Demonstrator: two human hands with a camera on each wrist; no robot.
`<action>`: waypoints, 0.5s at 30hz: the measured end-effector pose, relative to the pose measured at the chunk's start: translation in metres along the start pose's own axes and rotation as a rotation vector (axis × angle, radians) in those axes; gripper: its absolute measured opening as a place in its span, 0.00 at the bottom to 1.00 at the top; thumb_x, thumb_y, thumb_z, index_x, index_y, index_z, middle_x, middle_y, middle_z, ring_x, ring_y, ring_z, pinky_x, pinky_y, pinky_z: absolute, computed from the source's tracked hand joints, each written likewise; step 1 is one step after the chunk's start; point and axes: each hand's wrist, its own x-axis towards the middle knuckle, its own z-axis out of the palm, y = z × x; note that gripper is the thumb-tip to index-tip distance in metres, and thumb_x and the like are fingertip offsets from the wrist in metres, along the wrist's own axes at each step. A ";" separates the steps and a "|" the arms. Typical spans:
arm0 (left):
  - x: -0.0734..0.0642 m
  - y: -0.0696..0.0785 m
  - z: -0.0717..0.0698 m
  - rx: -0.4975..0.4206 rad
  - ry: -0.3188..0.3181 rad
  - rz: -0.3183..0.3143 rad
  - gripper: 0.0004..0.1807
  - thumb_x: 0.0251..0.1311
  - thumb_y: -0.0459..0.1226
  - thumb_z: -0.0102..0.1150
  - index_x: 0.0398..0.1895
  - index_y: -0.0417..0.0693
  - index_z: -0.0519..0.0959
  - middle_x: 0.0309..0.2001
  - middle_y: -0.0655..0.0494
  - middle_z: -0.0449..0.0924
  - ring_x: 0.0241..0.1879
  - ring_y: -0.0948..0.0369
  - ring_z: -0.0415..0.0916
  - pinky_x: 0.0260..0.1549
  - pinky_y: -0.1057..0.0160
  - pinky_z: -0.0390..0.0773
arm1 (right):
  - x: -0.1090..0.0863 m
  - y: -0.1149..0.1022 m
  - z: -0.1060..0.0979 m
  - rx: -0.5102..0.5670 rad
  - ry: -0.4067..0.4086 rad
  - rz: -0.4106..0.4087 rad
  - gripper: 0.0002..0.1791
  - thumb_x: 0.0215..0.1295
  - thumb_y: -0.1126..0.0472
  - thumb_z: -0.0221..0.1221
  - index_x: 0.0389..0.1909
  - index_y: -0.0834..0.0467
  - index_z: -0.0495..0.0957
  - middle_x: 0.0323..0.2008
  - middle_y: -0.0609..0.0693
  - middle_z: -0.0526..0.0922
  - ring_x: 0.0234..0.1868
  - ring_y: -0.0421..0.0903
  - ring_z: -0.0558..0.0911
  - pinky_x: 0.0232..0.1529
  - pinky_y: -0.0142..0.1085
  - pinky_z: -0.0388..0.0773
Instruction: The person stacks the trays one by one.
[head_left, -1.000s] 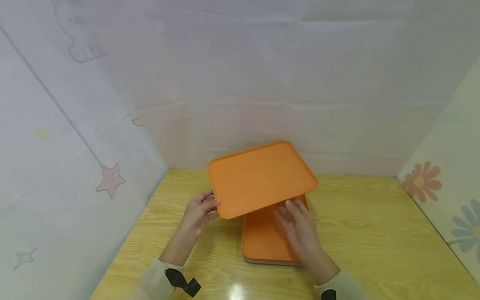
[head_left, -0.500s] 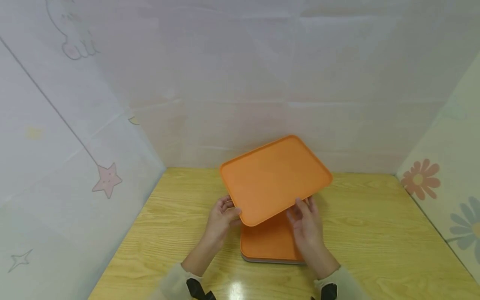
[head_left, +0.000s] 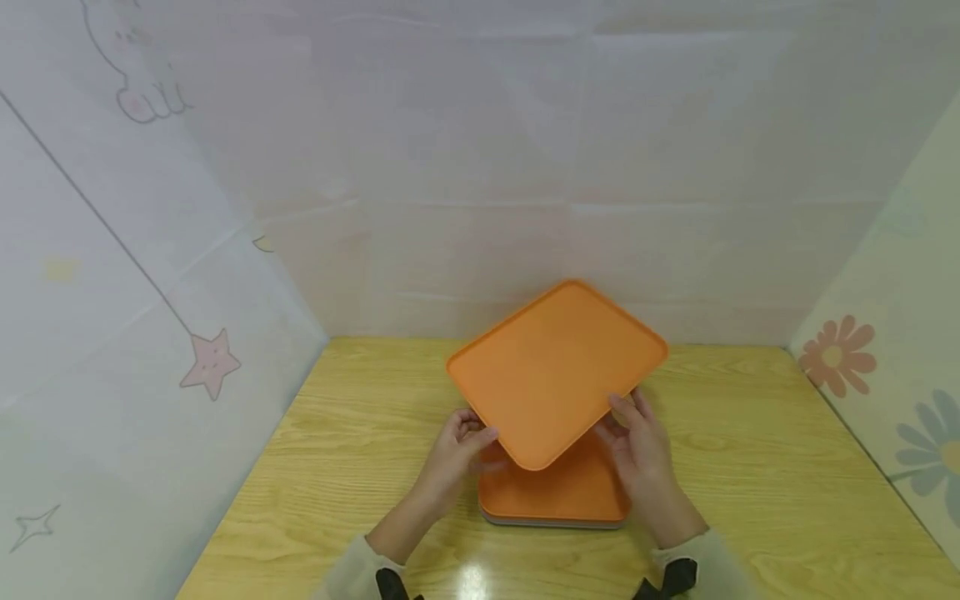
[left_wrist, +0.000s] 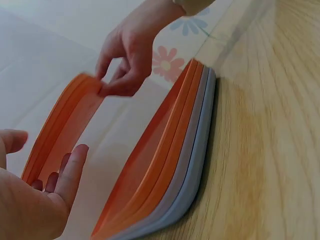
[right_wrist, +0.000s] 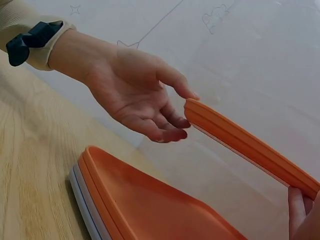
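An orange rectangular tray (head_left: pixel 558 371) is held up at a slant, one corner toward me. On its left edge my left hand (head_left: pixel 452 458) pinches the rim, thumb on top and fingers underneath. My right hand (head_left: pixel 647 458) grips the right near edge in the same way; its thumb lies on the rim. Below the raised tray a stack of trays (head_left: pixel 555 496) rests on the table, partly covered by it. From the left wrist view, the stack has orange trays (left_wrist: pixel 172 160) on top and a blue-grey tray (left_wrist: pixel 197 165) at the bottom.
The wood-grain table (head_left: pixel 750 467) carries the stack near its middle. A pale back wall (head_left: pixel 570 167) stands close behind the raised tray. Side walls with a printed star (head_left: pixel 212 364) and flowers (head_left: pixel 838 356) bound the table left and right.
The raised tray has swung counter-clockwise, its near corner coming toward me and right. My left hand has moved right with it. My right thumb has come onto the rim.
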 end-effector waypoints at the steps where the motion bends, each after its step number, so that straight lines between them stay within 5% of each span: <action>1: 0.001 0.001 -0.004 -0.002 -0.001 -0.010 0.28 0.69 0.40 0.62 0.62 0.38 0.60 0.54 0.45 0.69 0.52 0.51 0.75 0.49 0.43 0.83 | 0.001 -0.002 -0.004 -0.012 -0.018 0.014 0.38 0.72 0.66 0.59 0.79 0.42 0.58 0.50 0.44 0.79 0.44 0.44 0.81 0.44 0.34 0.83; 7: 0.011 0.012 -0.038 -0.023 0.010 0.006 0.25 0.75 0.51 0.50 0.62 0.42 0.63 0.56 0.46 0.69 0.49 0.50 0.78 0.52 0.38 0.80 | 0.007 -0.012 -0.024 -0.123 -0.132 0.049 0.32 0.75 0.66 0.54 0.76 0.46 0.60 0.50 0.45 0.79 0.47 0.46 0.80 0.46 0.33 0.83; 15: 0.036 0.035 -0.074 0.119 -0.182 -0.041 0.28 0.78 0.52 0.42 0.66 0.39 0.66 0.57 0.49 0.70 0.48 0.58 0.79 0.42 0.55 0.85 | 0.012 -0.023 -0.040 -0.306 -0.267 0.054 0.29 0.76 0.66 0.53 0.74 0.51 0.60 0.48 0.45 0.81 0.45 0.45 0.81 0.42 0.33 0.84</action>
